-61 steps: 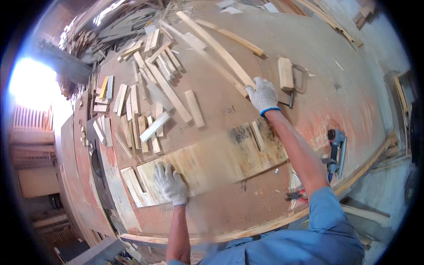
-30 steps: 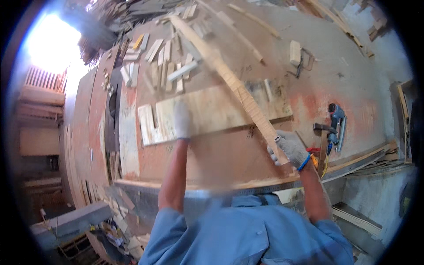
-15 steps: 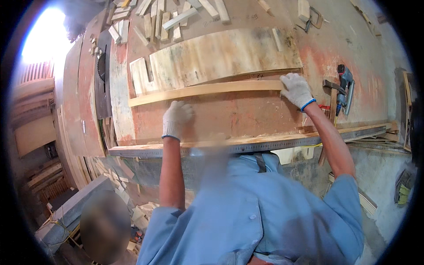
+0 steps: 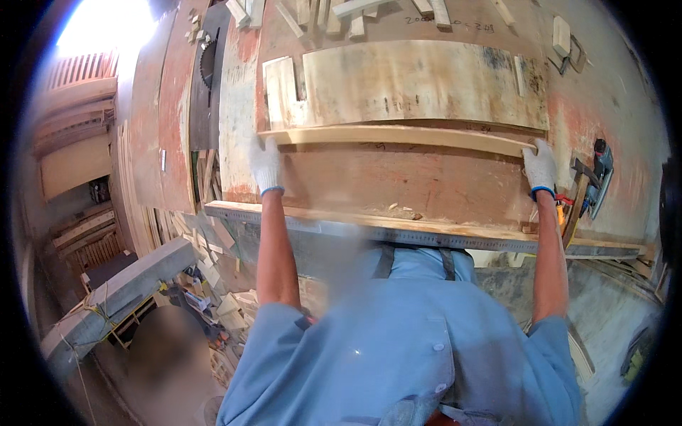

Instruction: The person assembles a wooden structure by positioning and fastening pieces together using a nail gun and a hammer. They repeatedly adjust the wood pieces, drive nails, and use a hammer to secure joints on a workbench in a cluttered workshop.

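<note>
Wood strip (image 4: 398, 135), long, thin and pale, lay flat on the reddish desk (image 4: 426, 184), just below a wide pale board (image 4: 426, 82). It ran from left to right. The left hand (image 4: 266, 165) pressed its left end, gloved fingers together. The right hand (image 4: 540, 167) gripped its right end, fingers curled on it. A hammer (image 4: 577, 192) lay near the right hand

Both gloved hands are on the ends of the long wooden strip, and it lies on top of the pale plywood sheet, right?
Not quite. In the head view the left hand and right hand do hold the ends of the wooden strip, but it lies on the reddish table, beside the plywood sheet.
</note>
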`<state>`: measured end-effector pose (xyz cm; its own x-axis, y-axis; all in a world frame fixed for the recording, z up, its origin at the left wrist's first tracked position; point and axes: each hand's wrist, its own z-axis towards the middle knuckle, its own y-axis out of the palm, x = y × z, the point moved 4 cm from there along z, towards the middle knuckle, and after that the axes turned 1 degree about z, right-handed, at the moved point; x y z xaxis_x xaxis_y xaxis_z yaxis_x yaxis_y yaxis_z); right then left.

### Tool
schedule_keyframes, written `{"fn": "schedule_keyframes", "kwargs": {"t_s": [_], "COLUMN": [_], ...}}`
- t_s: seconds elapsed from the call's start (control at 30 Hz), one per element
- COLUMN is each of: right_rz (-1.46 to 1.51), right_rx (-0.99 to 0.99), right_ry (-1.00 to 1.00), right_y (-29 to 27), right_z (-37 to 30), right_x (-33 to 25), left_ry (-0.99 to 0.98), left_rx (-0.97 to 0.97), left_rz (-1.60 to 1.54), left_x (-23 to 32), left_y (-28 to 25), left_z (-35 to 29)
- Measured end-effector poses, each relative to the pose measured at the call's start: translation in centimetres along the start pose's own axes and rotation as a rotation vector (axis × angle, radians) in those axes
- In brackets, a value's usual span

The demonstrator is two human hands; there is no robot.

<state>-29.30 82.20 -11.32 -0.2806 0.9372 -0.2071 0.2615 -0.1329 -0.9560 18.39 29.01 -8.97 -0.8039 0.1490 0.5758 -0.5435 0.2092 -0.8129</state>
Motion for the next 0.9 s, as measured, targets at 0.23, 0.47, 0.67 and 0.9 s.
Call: {"fn": "schedule_keyframes", "kwargs": {"t_s": [0.23, 0.47, 0.67, 0.9], "right_rz": [0.150, 0.151, 0.186, -0.020], "right_rx": [0.131, 0.130, 0.130, 0.142], "right_ry": [0.014, 0.063, -0.007, -0.215], "right_y": [-2.6, -2.6, -2.2, -4.8], "right_z": [2.5, 6.6, 7.5, 5.2], "right_x": [-1.5, 0.1, 0.9, 0.9], "left_ry": [0.259, 0.168, 0.203, 0.221], "left_rx": [0.141, -0.203, -0.183, -0.124], "left_rz": [0.357, 0.241, 0.164, 0.077], "left_x": [1.4, 4.6, 2.5, 1.8], "left_y": [-0.9, 1.0, 1.0, -0.7], "left_z": [1.2, 3.5, 4.6, 5.0]}}
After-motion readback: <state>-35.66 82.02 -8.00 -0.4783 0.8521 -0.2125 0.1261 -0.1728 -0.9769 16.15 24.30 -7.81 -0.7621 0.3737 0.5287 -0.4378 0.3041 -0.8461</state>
